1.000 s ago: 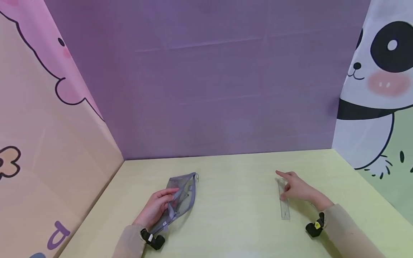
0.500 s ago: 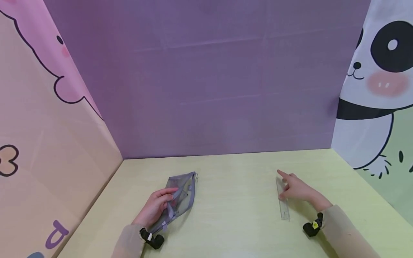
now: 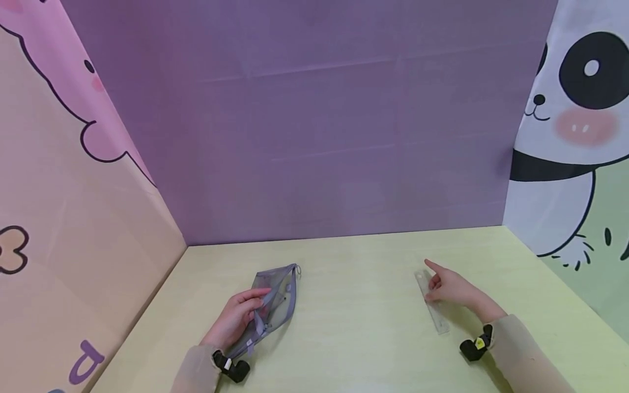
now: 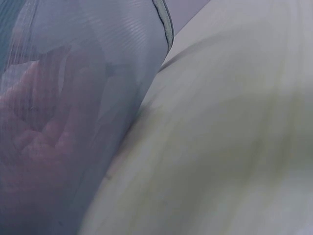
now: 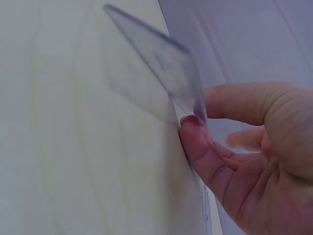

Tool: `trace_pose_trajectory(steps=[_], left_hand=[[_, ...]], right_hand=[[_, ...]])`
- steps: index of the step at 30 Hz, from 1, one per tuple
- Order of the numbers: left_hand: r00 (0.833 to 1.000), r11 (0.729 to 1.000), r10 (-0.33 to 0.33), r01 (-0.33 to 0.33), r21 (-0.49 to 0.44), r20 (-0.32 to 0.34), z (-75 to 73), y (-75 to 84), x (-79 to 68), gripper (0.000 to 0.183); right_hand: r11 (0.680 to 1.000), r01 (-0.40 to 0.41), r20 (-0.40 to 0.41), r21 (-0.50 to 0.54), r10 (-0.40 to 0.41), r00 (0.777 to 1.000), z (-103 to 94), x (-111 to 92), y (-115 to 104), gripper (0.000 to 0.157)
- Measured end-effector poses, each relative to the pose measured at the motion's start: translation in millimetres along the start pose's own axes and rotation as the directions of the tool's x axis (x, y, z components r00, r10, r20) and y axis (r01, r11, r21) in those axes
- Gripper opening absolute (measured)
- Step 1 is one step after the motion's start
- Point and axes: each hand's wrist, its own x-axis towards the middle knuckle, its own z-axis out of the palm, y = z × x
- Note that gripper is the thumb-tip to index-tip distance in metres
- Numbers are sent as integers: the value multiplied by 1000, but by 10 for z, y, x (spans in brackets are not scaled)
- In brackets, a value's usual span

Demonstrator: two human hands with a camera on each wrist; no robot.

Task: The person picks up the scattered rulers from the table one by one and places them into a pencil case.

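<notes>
On the left side of the table, my left hand [image 3: 236,316] grips a greyish-purple see-through mesh zip pouch [image 3: 289,305]. The pouch's mouth gapes to the right, and its mesh [image 4: 112,103] fills the left part of the left wrist view, with fingers showing through it. Over at the right, my right hand [image 3: 454,289] pinches a clear ruler [image 3: 439,319] between thumb and fingers, while the index finger points straight ahead. In the right wrist view the transparent ruler [image 5: 161,58] slants up from the tabletop, its middle partly covered by the fingers.
A pale yellow table [image 3: 354,322] lies under both hands. Behind it hangs a purple cloth [image 3: 314,125]. Printed panels flank it, a pink and beige one [image 3: 98,207] on the left and a panda one [image 3: 545,207] on the right. Both wrists wear small black cameras.
The ruler has turned in my right hand: its far end has swung left and its near end slightly right. The left hand and pouch stay nearly the same. The head view has shifted slightly.
</notes>
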Motion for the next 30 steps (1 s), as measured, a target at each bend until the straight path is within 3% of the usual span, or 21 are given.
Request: trace_pose_trajectory(steps=[20,30], left_hand=[[1000,1000,-4,3,6,28,-27,3,7,30],[1000,999,-6,5,31,7,-31,-19,15,31]], right_hand=[[993,-7,0,117,7,1000,-4,-41,19,68],[979,-30,-25,200,35,999,-47,-69,-20,51]])
